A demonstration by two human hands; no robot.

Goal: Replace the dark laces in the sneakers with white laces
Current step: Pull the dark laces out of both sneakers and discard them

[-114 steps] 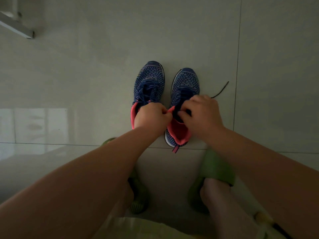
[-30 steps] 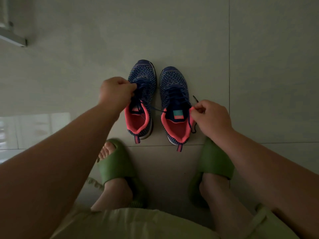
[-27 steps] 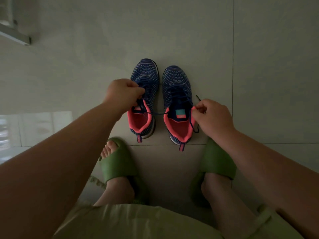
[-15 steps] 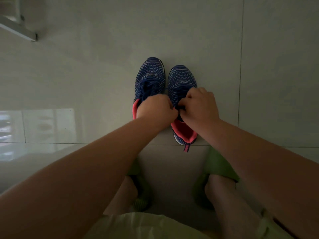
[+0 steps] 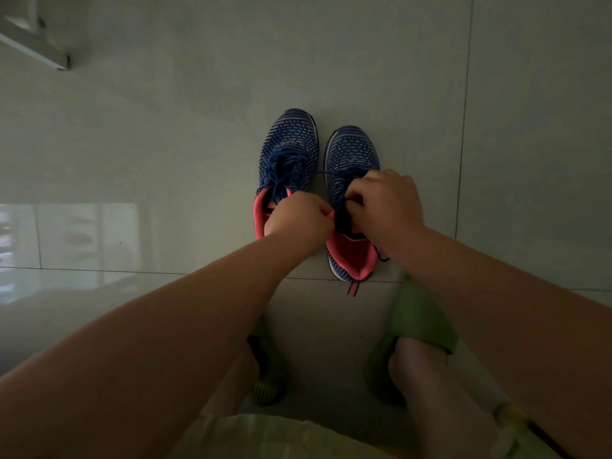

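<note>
Two blue knit sneakers with pink linings stand side by side on the floor, toes pointing away. The left sneaker (image 5: pixel 288 154) keeps its dark lace (image 5: pixel 281 173) loosely threaded. Over the throat of the right sneaker (image 5: pixel 352 150), my left hand (image 5: pixel 298 217) pinches the pink collar edge. My right hand (image 5: pixel 385 207) has its fingers curled on the dark lace at the tongue. A short lace end (image 5: pixel 382 258) trails beside the heel. No white laces are visible.
The sneakers sit on a pale tiled floor (image 5: pixel 165 144). My feet in green slippers (image 5: pixel 420 319) are just behind the shoes, below my arms. A white furniture edge (image 5: pixel 33 44) shows at the top left.
A second ago my hands were spread apart, pulling the lace ends out sideways. They have since come together over the right sneaker's throat.
</note>
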